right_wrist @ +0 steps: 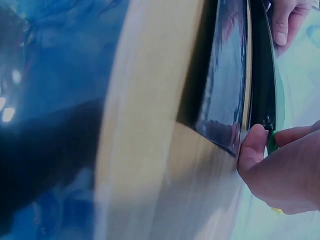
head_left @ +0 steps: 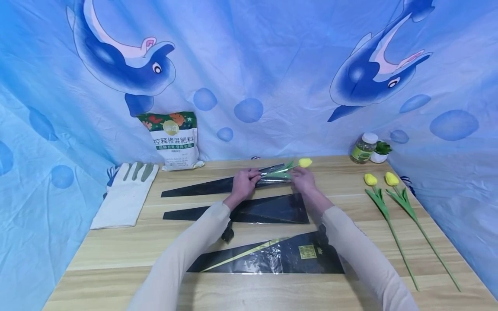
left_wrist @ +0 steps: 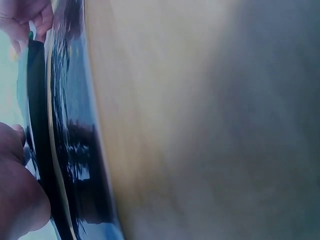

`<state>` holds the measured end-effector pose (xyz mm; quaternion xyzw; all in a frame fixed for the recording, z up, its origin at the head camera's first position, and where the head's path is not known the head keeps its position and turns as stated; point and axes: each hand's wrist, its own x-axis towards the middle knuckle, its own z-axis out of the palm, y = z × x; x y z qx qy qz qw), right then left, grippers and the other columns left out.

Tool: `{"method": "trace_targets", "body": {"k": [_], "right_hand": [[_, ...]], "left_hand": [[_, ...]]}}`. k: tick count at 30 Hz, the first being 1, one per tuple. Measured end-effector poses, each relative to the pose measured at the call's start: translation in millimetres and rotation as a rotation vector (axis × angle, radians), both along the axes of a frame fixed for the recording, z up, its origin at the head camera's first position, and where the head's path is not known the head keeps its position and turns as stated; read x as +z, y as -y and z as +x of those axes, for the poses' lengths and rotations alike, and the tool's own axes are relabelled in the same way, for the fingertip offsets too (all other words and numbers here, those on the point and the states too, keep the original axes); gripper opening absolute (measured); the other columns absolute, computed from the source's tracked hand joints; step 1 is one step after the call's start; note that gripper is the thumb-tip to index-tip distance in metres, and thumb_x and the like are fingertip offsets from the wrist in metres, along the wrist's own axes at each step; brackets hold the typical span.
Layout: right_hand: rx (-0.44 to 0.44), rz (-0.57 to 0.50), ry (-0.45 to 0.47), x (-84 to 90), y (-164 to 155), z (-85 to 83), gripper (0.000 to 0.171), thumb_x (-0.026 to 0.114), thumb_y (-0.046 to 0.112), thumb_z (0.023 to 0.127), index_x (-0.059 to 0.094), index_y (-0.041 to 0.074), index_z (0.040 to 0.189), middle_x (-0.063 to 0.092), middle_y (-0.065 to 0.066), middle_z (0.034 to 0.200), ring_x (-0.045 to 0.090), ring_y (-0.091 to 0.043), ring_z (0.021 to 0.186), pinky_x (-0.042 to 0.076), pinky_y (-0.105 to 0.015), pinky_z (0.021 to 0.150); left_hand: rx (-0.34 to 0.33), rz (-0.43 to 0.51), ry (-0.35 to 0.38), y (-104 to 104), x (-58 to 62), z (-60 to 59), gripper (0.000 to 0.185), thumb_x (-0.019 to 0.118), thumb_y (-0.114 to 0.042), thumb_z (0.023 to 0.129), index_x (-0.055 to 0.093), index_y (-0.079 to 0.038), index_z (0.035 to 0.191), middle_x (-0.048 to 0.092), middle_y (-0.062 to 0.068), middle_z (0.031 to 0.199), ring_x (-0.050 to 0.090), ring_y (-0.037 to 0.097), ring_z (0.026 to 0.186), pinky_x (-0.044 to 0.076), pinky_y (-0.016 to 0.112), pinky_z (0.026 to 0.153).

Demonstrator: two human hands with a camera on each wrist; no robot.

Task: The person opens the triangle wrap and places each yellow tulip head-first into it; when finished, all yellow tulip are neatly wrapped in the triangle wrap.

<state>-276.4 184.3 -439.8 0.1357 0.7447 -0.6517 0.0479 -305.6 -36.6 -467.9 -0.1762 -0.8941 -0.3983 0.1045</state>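
A yellow artificial tulip (head_left: 305, 163) lies partly inside the far black flower sleeve (head_left: 202, 188), its head and green leaves showing at the wide mouth. My left hand (head_left: 244, 183) grips that sleeve's film around its middle. At the mouth my right hand (head_left: 304, 179) pinches the tulip; in the right wrist view a green leaf (right_wrist: 271, 142) shows between thumb and forefinger. The stem's lower part is hidden by the sleeve. Two more black sleeves lie flat nearer me: a middle one (head_left: 272, 209) under my forearms and a front one (head_left: 268, 257) with gold print.
Two yellow tulips (head_left: 393, 229) lie on the right of the wooden table (head_left: 116, 259). White gloves (head_left: 122, 198) lie at the left, beside a standing fertilizer bag (head_left: 175, 142). A lidded jar (head_left: 363, 148) and a small potted plant (head_left: 381, 152) stand at the back right.
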Motion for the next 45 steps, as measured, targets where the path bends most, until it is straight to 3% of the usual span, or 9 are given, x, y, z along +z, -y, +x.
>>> {"method": "trace_targets", "body": {"k": [5, 11, 18, 21, 25, 30, 34, 40, 45], "right_hand": [[0.038, 0.013, 0.02, 0.0, -2, -1.2, 0.056, 0.055, -0.002, 0.098, 0.036, 0.0, 0.151, 0.058, -0.023, 0.133, 0.054, -0.012, 0.063, 0.052, -0.023, 0.06], [0.074, -0.116, 0.074, 0.0, -8, 0.2, 0.063, 0.057, -0.001, 0.098, 0.03, 0.003, 0.155, 0.056, -0.019, 0.125, 0.05, -0.009, 0.067, 0.05, -0.022, 0.061], [0.118, -0.146, 0.109, 0.9, -17, 1.1, 0.064, 0.054, -0.008, 0.096, 0.029, 0.001, 0.155, 0.059, -0.022, 0.121, 0.057, -0.012, 0.073, 0.055, -0.023, 0.064], [0.16, -0.078, 0.103, 2.4, -21, 0.9, 0.063, 0.057, -0.005, 0.097, 0.031, -0.001, 0.154, 0.062, -0.024, 0.119, 0.061, -0.013, 0.074, 0.057, -0.027, 0.068], [0.224, 0.099, 0.056, 6.0, -31, 2.2, 0.056, 0.059, -0.001, 0.097, 0.038, -0.005, 0.149, 0.066, -0.025, 0.117, 0.067, -0.02, 0.083, 0.059, -0.033, 0.076], [0.196, 0.395, -0.128, 10.9, -48, 3.7, 0.038, 0.051, 0.0, 0.097, 0.054, -0.01, 0.133, 0.068, -0.027, 0.108, 0.068, -0.028, 0.08, 0.058, -0.03, 0.065], [0.137, 0.583, -0.259, 13.2, -60, 1.1, 0.038, 0.046, 0.003, 0.096, 0.057, -0.01, 0.129, 0.064, -0.028, 0.112, 0.063, -0.033, 0.083, 0.052, -0.032, 0.062], [0.213, 0.695, -0.239, 8.9, -65, -7.1, 0.052, 0.046, -0.001, 0.095, 0.04, -0.007, 0.146, 0.05, -0.034, 0.137, 0.056, -0.045, 0.112, 0.054, -0.052, 0.086], [0.258, 0.686, -0.218, 2.2, -67, -12.2, 0.057, 0.049, -0.005, 0.093, 0.037, -0.008, 0.148, 0.048, -0.036, 0.138, 0.054, -0.046, 0.114, 0.05, -0.054, 0.094]], "left_hand": [[-0.008, 0.001, 0.001, 1, -0.7, 1.1, 0.019, 0.071, -0.013, 0.094, 0.076, -0.004, 0.11, 0.068, 0.011, 0.123, 0.054, 0.034, 0.128, 0.042, 0.047, 0.107], [-0.011, -0.023, 0.0, 2, -0.2, 1.4, 0.016, 0.07, -0.013, 0.095, 0.078, -0.007, 0.107, 0.069, 0.01, 0.122, 0.054, 0.034, 0.128, 0.043, 0.047, 0.107], [0.011, -0.058, 0.014, 2, -1.0, 1.9, 0.018, 0.07, -0.016, 0.095, 0.078, -0.007, 0.109, 0.071, 0.009, 0.116, 0.056, 0.033, 0.126, 0.045, 0.047, 0.105], [0.007, -0.059, 0.004, 2, -1.0, 1.9, 0.017, 0.07, -0.015, 0.096, 0.078, -0.007, 0.108, 0.072, 0.008, 0.114, 0.056, 0.032, 0.126, 0.045, 0.046, 0.104], [-0.006, -0.052, -0.009, 1, -0.7, 1.7, 0.016, 0.07, -0.013, 0.095, 0.079, -0.007, 0.107, 0.072, 0.008, 0.114, 0.057, 0.031, 0.125, 0.045, 0.045, 0.104], [0.001, -0.031, -0.017, 1, 0.2, 1.0, 0.016, 0.071, -0.014, 0.095, 0.079, -0.006, 0.106, 0.073, 0.008, 0.112, 0.059, 0.03, 0.123, 0.047, 0.045, 0.103], [0.011, -0.023, -0.013, 1, 0.4, 0.3, 0.017, 0.071, -0.014, 0.094, 0.078, -0.005, 0.108, 0.073, 0.008, 0.111, 0.059, 0.03, 0.122, 0.047, 0.045, 0.102], [0.006, -0.026, -0.013, 1, -1.0, 0.8, 0.015, 0.071, -0.012, 0.094, 0.078, -0.006, 0.106, 0.073, 0.008, 0.113, 0.06, 0.029, 0.122, 0.047, 0.045, 0.103], [-0.007, -0.035, -0.019, -1, -1.4, 0.5, 0.014, 0.07, -0.012, 0.095, 0.079, -0.007, 0.105, 0.072, 0.008, 0.115, 0.061, 0.028, 0.121, 0.048, 0.043, 0.102]]}}
